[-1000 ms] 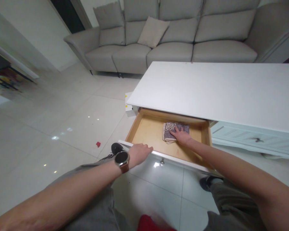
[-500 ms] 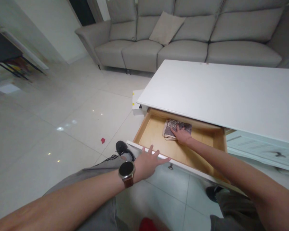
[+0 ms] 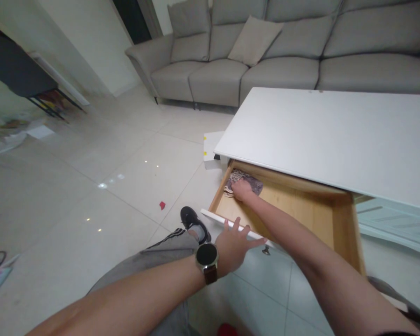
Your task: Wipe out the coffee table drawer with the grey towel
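A folded patterned towel (image 3: 256, 185), brown-grey and cream, lies in the far left corner of a pulled-out wooden drawer (image 3: 311, 210). My right hand (image 3: 242, 189) reaches into the drawer with fingers bent and closed on the towel; the fingertips are partly hidden. Along the top of the white drawer front (image 3: 213, 215) rests my left hand (image 3: 233, 245), fingers spread over the edge, a watch on its wrist. A small dark knob (image 3: 266, 251) sits on the drawer front just to the right of that hand.
The drawer belongs to a white coffee table (image 3: 322, 135). Behind it stands a grey sofa (image 3: 213, 84) with a cushion (image 3: 255, 41). On the tiled floor are a white box (image 3: 210, 151) by the table's left end and a red scrap (image 3: 162, 205). My shoe (image 3: 192, 219) is near the drawer's corner.
The towel has slid left into the drawer's corner with my right hand, whose fingers were flatter before. My left hand stays on the drawer front. The view has shifted slightly left.
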### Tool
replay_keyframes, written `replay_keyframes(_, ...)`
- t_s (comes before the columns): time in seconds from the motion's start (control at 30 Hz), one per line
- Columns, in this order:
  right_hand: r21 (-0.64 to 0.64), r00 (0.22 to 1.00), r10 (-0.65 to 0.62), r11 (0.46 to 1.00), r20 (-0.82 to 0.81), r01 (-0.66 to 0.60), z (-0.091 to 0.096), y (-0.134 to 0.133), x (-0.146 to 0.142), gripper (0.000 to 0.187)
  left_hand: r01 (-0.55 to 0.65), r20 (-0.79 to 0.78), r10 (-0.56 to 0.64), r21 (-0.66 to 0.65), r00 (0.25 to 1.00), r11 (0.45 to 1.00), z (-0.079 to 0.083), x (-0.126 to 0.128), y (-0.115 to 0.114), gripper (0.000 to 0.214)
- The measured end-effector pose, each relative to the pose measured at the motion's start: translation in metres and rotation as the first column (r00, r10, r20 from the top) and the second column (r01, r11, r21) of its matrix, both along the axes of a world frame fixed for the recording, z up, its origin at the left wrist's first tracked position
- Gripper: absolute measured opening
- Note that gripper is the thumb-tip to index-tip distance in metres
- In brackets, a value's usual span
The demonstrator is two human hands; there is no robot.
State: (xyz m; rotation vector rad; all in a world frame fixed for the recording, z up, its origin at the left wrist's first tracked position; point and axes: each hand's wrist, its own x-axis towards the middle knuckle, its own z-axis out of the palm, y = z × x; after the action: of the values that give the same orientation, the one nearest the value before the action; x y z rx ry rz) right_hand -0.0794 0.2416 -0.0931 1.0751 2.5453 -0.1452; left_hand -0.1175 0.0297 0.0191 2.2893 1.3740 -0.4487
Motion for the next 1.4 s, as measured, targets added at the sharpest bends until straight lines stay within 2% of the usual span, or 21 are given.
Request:
replay_keyframes(0.1,-0.014,0.996,0.082,0.997,-0.025,-0.082,0.001,-0.008,-0.003,0.047,-0.002,-0.014,0.001,-0.007,1.000,1.000,0.000,0.000,0.000,0.075)
replay_keyframes(0.3,-0.031,0.947,0.321,0.946,-0.027,-0.321,-0.004,-0.026,0.052,0.055,0.012,-0.008,-0.011,0.045,1.000,0.999,-0.005,0.001,-0.002,0.077)
replay_keyframes(0.4,-0.027,0.939,0.345,0.938,0.013,-0.344,-0.004,-0.034,0.072,0.058,0.024,-0.019,-0.022,0.068,1.000,0.997,-0.007,0.001,-0.002,0.078)
replay_keyframes(0.53,-0.024,0.977,0.210,0.978,0.044,-0.209,-0.004,-0.034,0.090,0.064,0.013,-0.062,-0.010,0.054,0.998,0.998,-0.002,0.004,0.001,0.079)
replay_keyframes(0.63,-0.016,0.994,0.081,0.997,0.067,-0.080,-0.007,-0.024,0.118,0.068,0.015,-0.096,-0.011,0.040,0.995,0.999,0.001,0.007,0.003,0.082)
replay_keyframes(0.73,0.000,0.993,-0.068,0.998,0.098,0.068,-0.011,-0.009,0.167,0.068,0.023,-0.111,-0.016,0.061,0.994,0.998,-0.001,0.009,0.002,0.084)
replay_keyframes(0.9,-0.009,0.951,-0.265,0.963,0.160,0.270,-0.011,0.010,0.264,0.058,0.012,-0.110,-0.001,0.098,0.994,0.995,-0.006,0.011,-0.001,0.086)
replay_keyframes(1.0,-0.027,0.923,-0.345,0.935,0.171,0.355,-0.009,0.012,0.299,0.056,0.000,-0.109,0.010,0.092,0.994,0.996,-0.006,0.012,-0.003,0.086)
replay_keyframes(1.07,-0.034,0.916,-0.365,0.926,0.167,0.375,-0.009,0.012,0.306,0.055,-0.010,-0.103,0.019,0.081,0.994,0.997,-0.007,0.013,-0.003,0.087)
replay_keyframes(1.17,-0.052,0.932,-0.332,0.938,0.145,0.342,-0.010,0.010,0.299,0.050,-0.032,-0.085,0.038,0.078,0.996,0.996,-0.009,0.014,-0.004,0.088)
replay_keyframes(1.3,-0.090,0.964,-0.249,0.962,0.092,0.257,-0.008,0.008,0.274,0.046,-0.044,-0.102,0.052,0.084,0.993,0.995,-0.014,0.015,-0.005,0.085)
replay_keyframes(1.4,-0.079,0.972,-0.224,0.970,0.075,0.229,-0.006,0.008,0.245,0.049,-0.040,-0.097,0.050,0.108,0.994,0.993,-0.020,0.015,-0.007,0.082)
